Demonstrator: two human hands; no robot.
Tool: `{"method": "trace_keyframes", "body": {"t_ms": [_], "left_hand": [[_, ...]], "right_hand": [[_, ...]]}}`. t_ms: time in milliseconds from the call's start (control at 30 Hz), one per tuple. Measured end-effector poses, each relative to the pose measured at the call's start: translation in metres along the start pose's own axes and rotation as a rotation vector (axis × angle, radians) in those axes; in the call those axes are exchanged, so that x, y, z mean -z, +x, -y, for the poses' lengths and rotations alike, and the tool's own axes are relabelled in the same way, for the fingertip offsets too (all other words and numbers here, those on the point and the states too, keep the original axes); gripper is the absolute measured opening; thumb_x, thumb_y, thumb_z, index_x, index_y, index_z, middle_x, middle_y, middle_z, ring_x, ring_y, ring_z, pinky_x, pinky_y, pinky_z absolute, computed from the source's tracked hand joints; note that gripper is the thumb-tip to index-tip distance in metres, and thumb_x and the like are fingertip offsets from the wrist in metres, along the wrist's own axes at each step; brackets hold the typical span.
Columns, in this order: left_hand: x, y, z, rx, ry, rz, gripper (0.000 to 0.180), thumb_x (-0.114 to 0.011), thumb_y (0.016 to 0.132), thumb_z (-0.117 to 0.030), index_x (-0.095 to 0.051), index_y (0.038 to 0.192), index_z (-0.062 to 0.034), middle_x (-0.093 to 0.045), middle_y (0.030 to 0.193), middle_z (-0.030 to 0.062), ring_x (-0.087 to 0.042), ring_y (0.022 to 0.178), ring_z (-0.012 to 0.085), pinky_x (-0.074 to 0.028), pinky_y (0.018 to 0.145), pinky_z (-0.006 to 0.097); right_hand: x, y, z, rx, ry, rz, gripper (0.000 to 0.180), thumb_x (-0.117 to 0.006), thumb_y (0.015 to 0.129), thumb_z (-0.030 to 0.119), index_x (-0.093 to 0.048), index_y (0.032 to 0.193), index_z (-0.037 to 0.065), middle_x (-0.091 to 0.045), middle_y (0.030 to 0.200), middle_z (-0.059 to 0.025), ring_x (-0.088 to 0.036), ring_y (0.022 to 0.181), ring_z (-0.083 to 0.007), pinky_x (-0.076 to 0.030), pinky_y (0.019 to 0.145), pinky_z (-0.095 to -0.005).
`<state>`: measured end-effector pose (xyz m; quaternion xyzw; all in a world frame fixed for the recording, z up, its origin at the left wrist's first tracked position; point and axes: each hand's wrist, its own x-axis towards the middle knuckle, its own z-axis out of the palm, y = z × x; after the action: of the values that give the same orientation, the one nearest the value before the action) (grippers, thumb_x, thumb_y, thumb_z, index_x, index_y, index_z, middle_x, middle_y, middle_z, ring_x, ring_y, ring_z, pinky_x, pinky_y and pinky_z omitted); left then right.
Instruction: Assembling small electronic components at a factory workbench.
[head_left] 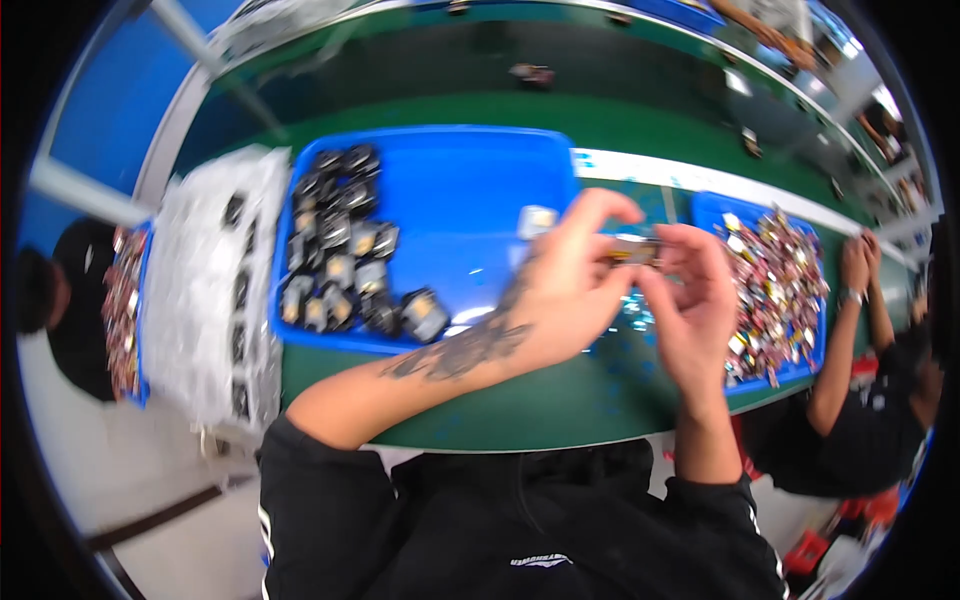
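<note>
Between two hands (630, 275), one small part (634, 250)

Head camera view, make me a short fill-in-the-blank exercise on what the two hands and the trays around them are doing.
1. The left hand and right hand together hold one small yellowish flat part above the ____ tabletop.
2. The dark rectangular packets lie in rows in the large ____ plastic tray.
3. The heap of small mixed red and gold parts fills the blue tray on the person's ____ side.
4. The sheet of clear bubble wrap lies to the ____ of the large tray.

Missing words: green; blue; right; left
</note>
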<state>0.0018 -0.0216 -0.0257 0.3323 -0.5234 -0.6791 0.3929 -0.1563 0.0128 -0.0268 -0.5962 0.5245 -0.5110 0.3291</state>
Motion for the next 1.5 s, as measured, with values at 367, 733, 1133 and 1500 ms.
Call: {"method": "trace_keyframes", "body": {"t_ms": [367,733,1133,1500], "left_hand": [[0.035,-0.001,-0.035,-0.351,0.643,-0.193,0.061,-0.060,0.092,-0.009,-0.029,0.144,-0.0080,-0.056,0.124,0.0236,-0.069,0.096,0.0280,-0.057,0.075,0.039],[0.123,-0.077,-0.032,-0.170,1.500,0.301,0.031,-0.073,0.076,-0.017,-0.059,0.103,-0.0094,-0.061,0.100,0.0127,-0.060,0.099,0.0331,-0.049,0.086,0.042],[0.061,-0.028,-0.060,-0.043,1.059,0.061,0.019,-0.068,0.079,0.001,-0.054,0.091,-0.0034,-0.059,0.076,0.0101,-0.064,0.067,0.0231,-0.048,0.057,0.035],[0.008,0.016,-0.047,0.077,-0.229,0.068,0.020,-0.059,0.095,-0.008,-0.053,0.110,0.0020,-0.068,0.102,0.0215,-0.072,0.081,0.0273,-0.062,0.068,0.032]], "right_hand": [[-0.003,0.095,0.013,0.062,-0.075,0.381,0.035,-0.065,0.085,0.000,-0.053,0.117,0.000,-0.064,0.082,-0.0029,-0.057,0.075,-0.0058,-0.045,0.063,-0.0219],[0.091,0.222,-0.119,-0.249,-0.825,0.012,0.044,-0.080,0.077,0.023,-0.062,0.111,0.002,-0.067,0.096,-0.0130,-0.064,0.080,-0.0204,-0.052,0.074,-0.0344],[0.165,0.093,-0.023,-0.136,-0.863,0.649,0.011,-0.071,0.078,0.014,-0.068,0.081,0.003,-0.065,0.069,-0.0075,-0.062,0.066,-0.0166,-0.049,0.062,-0.0316],[0.147,0.053,-0.026,-0.170,-0.743,0.434,0.021,-0.076,0.078,0.014,-0.065,0.091,0.002,-0.063,0.077,-0.0080,-0.062,0.073,-0.0195,-0.050,0.067,-0.0330]]}}
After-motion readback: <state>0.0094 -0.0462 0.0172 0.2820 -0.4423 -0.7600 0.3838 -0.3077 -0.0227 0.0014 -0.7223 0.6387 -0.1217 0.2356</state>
